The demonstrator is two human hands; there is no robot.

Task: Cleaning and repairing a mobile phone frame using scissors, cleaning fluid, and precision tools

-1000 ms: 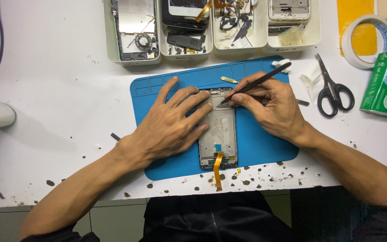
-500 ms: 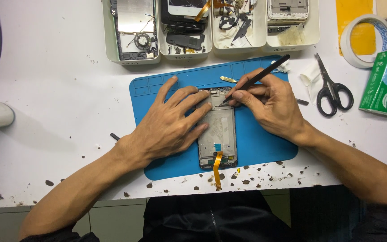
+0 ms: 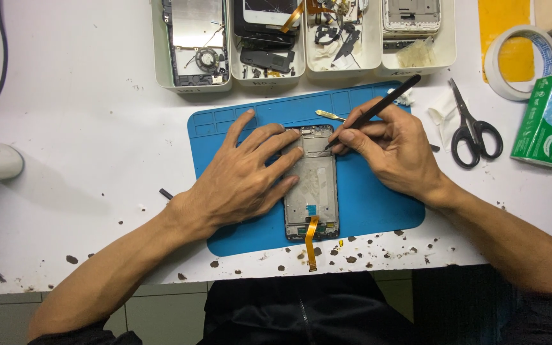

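Pinching the black spudger (image 3: pixel 378 110) pen-style in our right hand (image 3: pixel 397 150), tip at the phone frame (image 3: pixel 311 185), while our left hand (image 3: pixel 244 179) lies flat, pinning it on the blue mat (image 3: pixel 378 204).

Bright, even overhead light; sharp focus, soft shadows, no glare.

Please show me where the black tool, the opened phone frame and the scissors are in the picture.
black tool (image 3: pixel 378 110), head view, on the middle of its thin shaft above the right hand.
opened phone frame (image 3: pixel 312 185), head view, on its bare inner plate.
scissors (image 3: pixel 474 137), head view, on the black handles.
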